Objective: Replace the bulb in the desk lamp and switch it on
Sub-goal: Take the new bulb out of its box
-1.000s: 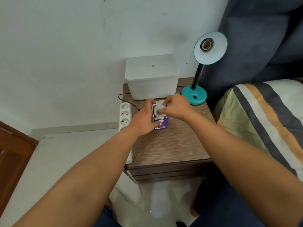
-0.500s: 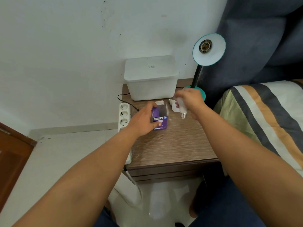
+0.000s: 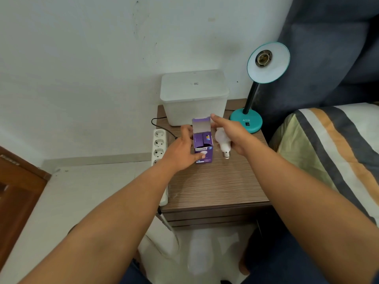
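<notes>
A teal desk lamp [image 3: 247, 120] stands at the back right of the wooden nightstand [image 3: 215, 181], its shade [image 3: 272, 64] tilted toward me with an empty socket [image 3: 263, 58]. My left hand [image 3: 182, 149] grips a purple bulb box [image 3: 203, 147] standing upright, its top flap open. My right hand [image 3: 231, 133] holds a white bulb [image 3: 222, 140] just right of the box, screw base pointing down toward me, while its forefinger touches the raised flap.
A white lidded bin [image 3: 194, 95] sits behind the box against the wall. A white power strip [image 3: 159, 146] with a black cord hangs along the nightstand's left side. A striped pillow [image 3: 332, 152] and dark headboard lie to the right.
My right hand lifted the white bulb out of the box, swung it right, then came back beside the box. The box flap now stands up. My left hand kept hold of the box.
</notes>
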